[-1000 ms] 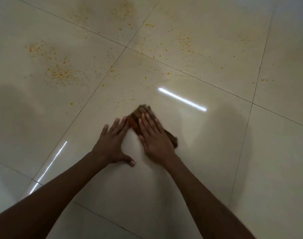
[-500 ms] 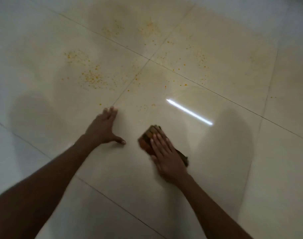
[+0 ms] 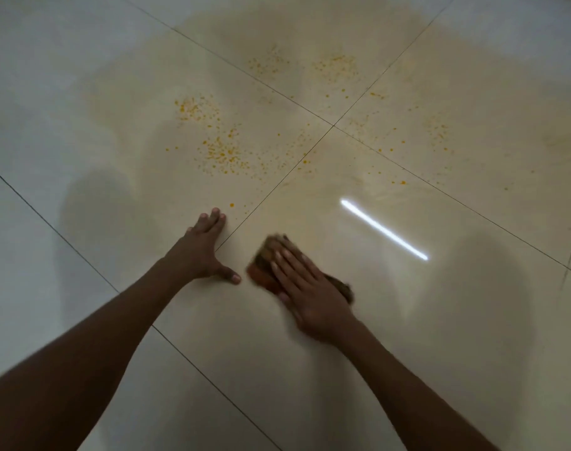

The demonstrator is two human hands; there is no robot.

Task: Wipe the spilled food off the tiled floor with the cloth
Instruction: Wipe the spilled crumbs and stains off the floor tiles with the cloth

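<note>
A brown-orange cloth [image 3: 264,263] lies flat on the pale tiled floor [image 3: 407,320]. My right hand [image 3: 305,288] presses down on it with fingers spread, covering most of it. My left hand [image 3: 203,249] rests flat on the tile just left of the cloth, fingers together and thumb out, holding nothing. Yellow-orange food specks [image 3: 220,154] are scattered beyond both hands, thickest on the tile ahead of my left hand. More specks [image 3: 334,68] lie further back, and thinner ones [image 3: 438,131] to the right.
Dark grout lines [image 3: 333,125] cross ahead of the hands where the spill is centred. A bright strip of reflected light [image 3: 383,229] lies on the glossy tile right of the cloth. Shadows fall on the floor at left and right.
My left hand left the cloth and settled flat on the tile to its left. My right hand stays on the cloth. The view has tilted, showing more of the spill ahead.
</note>
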